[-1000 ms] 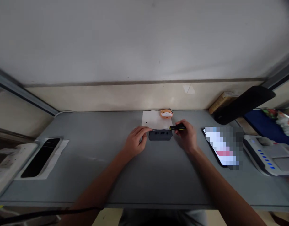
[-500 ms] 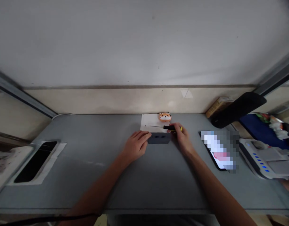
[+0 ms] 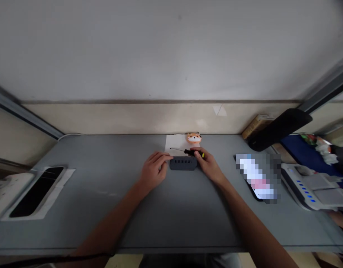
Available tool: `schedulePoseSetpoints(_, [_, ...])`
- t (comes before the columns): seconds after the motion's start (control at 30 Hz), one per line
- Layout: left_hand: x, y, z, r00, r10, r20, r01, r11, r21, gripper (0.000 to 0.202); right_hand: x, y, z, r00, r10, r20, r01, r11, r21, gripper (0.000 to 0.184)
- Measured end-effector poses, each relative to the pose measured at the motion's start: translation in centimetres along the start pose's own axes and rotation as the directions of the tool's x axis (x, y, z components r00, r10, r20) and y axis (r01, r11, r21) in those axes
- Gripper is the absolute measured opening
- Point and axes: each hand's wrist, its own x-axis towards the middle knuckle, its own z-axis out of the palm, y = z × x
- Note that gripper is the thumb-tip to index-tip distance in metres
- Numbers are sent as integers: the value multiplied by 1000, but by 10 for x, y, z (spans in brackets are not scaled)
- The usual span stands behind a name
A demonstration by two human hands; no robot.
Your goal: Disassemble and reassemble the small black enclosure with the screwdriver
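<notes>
A small dark grey box (image 3: 183, 163) with vent slots lies on the grey table (image 3: 171, 208), near the far edge. My left hand (image 3: 153, 170) rests beside its left end with curled fingers touching it. My right hand (image 3: 207, 165) is closed on a screwdriver (image 3: 191, 152) with a black and yellow handle. Its thin shaft points left over a white sheet of paper (image 3: 175, 144) just behind the box. An orange animal-faced figure (image 3: 194, 138) sits at the paper's far right corner.
A phone (image 3: 256, 175) with a lit screen lies to the right. Further right sits a white device with blue lights (image 3: 311, 184) and a black lamp head (image 3: 280, 128). At the left, a dark phone lies in a white tray (image 3: 37, 191).
My right hand has carried the screwdriver leftwards and away from me, so its shaft now lies over the paper behind the box. The view has shifted slightly.
</notes>
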Motion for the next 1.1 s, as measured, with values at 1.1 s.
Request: schedulePoseSetpoints(1.1, [-2,29,13,975,177,138,-192,976,104,54,0,-21,-45,961,30,-274,84,915,395,9])
